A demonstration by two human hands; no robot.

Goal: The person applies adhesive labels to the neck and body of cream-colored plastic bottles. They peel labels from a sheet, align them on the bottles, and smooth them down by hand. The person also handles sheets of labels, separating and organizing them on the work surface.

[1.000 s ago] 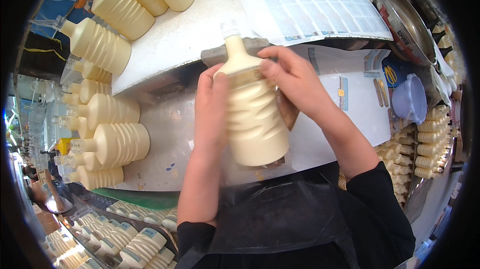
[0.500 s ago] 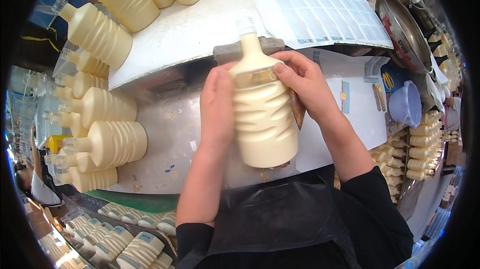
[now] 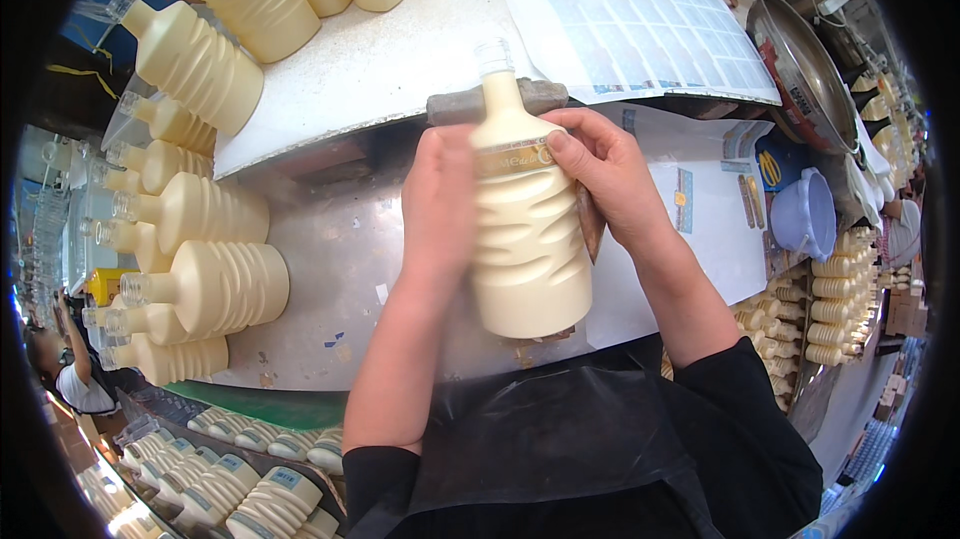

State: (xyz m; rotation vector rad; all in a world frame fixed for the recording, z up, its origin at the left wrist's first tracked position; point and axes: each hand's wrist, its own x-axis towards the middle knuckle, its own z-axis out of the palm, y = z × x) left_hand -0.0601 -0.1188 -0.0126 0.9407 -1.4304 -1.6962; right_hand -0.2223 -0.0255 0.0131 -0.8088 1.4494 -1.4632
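A cream-coloured plastic bottle (image 3: pixel 532 259) with a wavy ribbed body and clear threaded neck lies in front of me, neck pointing away. Around its shoulder runs a gold-brown label band (image 3: pixel 515 158). My right hand (image 3: pixel 600 164) grips the bottle's right shoulder, thumb pressed on the end of the band. At the left shoulder is my left hand (image 3: pixel 440 199), smeared by motion, its fingers too blurred to read. Beneath the bottle's neck sits a grey wrapped rest (image 3: pixel 458 107). A brown piece (image 3: pixel 590 224) shows under the right side of the bottle.
More cream bottles (image 3: pixel 228 279) lie along the left edge, others stand on the white shelf (image 3: pixel 350 69). A sheet of labels (image 3: pixel 640 34) lies there too. At right are a lilac bucket (image 3: pixel 803 214), a round metal pan (image 3: pixel 805 64) and stacked bottles. Labelled bottles (image 3: pixel 275 504) fill the lower left.
My left hand stays blurred along the bottle's left side. The right hand keeps its hold, and the bottle has barely shifted. The whole view has moved slightly.
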